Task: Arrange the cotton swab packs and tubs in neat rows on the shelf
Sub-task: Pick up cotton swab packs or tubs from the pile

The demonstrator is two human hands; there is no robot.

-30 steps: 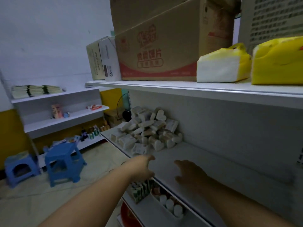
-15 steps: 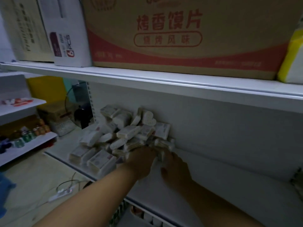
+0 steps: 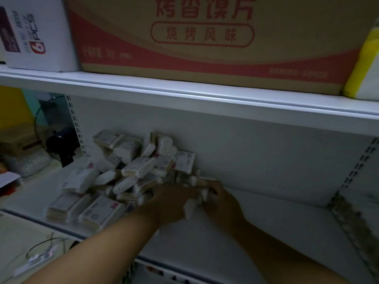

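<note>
The cotton swab packs [image 3: 131, 171] lie in a loose heap at the left of the shelf [image 3: 266, 222], with a heart-shaped tub [image 3: 167, 145] leaning on the back wall. Our left grip [image 3: 170, 201] and right grip [image 3: 223, 206] meet at the heap's right edge, a white pack [image 3: 189, 208] between them. In the blur we cannot tell whether either pinches it. We judge it best to lift few packs, square their edges, and begin the row on the bare shelf to the right.

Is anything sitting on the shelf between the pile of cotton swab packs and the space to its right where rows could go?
Nothing visible does. The left hand and right hand are at the right edge of the pile of packs; their grip is too blurred to read. Right of them the shelf board shows bare white.
</note>
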